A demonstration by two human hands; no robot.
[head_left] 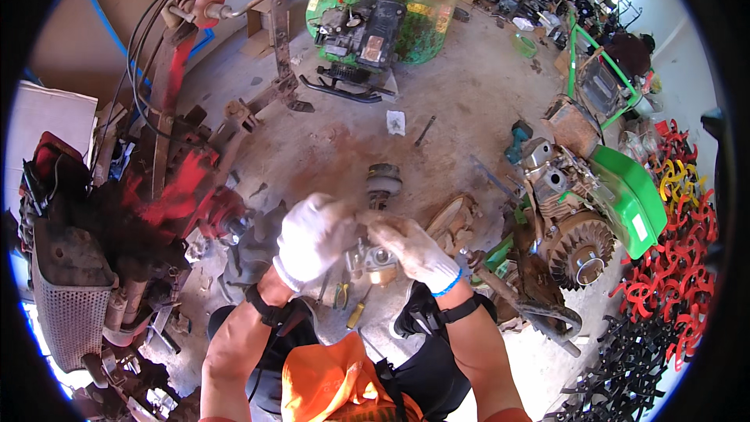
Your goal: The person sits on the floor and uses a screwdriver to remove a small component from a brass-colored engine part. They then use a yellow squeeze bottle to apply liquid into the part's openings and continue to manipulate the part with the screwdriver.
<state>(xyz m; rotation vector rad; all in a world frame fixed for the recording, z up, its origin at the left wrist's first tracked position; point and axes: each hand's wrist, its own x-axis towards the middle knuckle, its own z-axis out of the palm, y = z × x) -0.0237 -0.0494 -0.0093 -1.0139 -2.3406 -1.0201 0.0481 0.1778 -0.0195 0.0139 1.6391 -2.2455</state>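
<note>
My left hand (pixel 316 238), in a white glove, is closed with its fingertips meeting my right hand's; what is in it is hidden. My right hand (pixel 410 250), in a soiled white glove with a blue cuff, has fingers closed at the top of a small metal carburetor (pixel 375 264) with a brass-coloured bowl; its exact grip is unclear. Below lie pliers (pixel 341 295) and a yellow-handled screwdriver (pixel 359 309). A cylindrical metal part (pixel 383 181) with a pale band sits just beyond my hands.
Red machinery (pixel 172 195) and a perforated metal guard (pixel 70 312) crowd the left. An engine with green cover (pixel 625 195) stands right, beside piles of red blades (pixel 672 297) and black blades (pixel 609 367). A green machine (pixel 426 12) stands ahead on the concrete floor (pixel 461 109).
</note>
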